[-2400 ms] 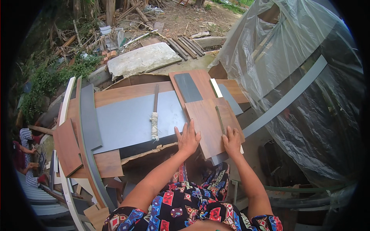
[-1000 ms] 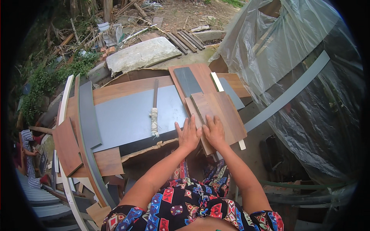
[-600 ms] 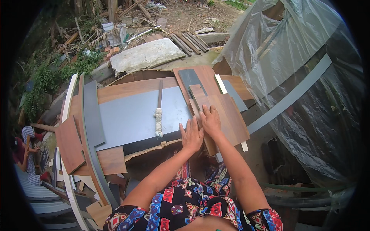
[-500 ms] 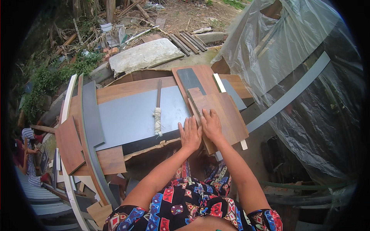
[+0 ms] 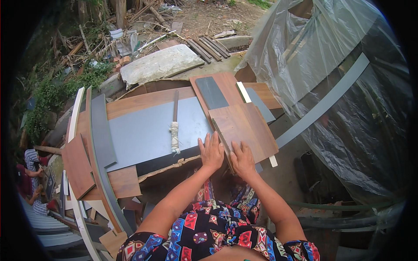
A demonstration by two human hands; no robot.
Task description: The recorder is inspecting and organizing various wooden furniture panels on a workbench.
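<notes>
Shifted since half a second ago: right hand (image 5: 244, 161) has slid nearer the person along the wide brown board (image 5: 252, 126); the narrow piece that stuck out past the board's far edge no longer shows there.
Left hand (image 5: 212, 152): about where it was, palm down, fingers slightly spread and wide, fingertips at the board's left edge.
Right-hand fingers: straight, laid close together on top of the board near its left edge, grasping nothing.
Wide brown board: flat in front of the person, overlapping a longer brown board (image 5: 228, 80).
Dark slate piece (image 5: 212, 92): on the longer board, just beyond the wide one.
Cream strip (image 5: 244, 92): to the right of the slate piece.
Grey-blue sheet (image 5: 148, 130): left of both boards, with a bar (image 5: 174, 137) lying on it, its near end wrapped in pale material.
Writing: any lettering on the boards is too small to tell; the patterned shirt (image 5: 191, 230) carries red, blue and white shapes on black.
Right side: long grey strip (image 5: 326, 101) across clear plastic sheeting (image 5: 305, 65).
Far left: another person (image 5: 27, 176) in a dark red top.
</notes>
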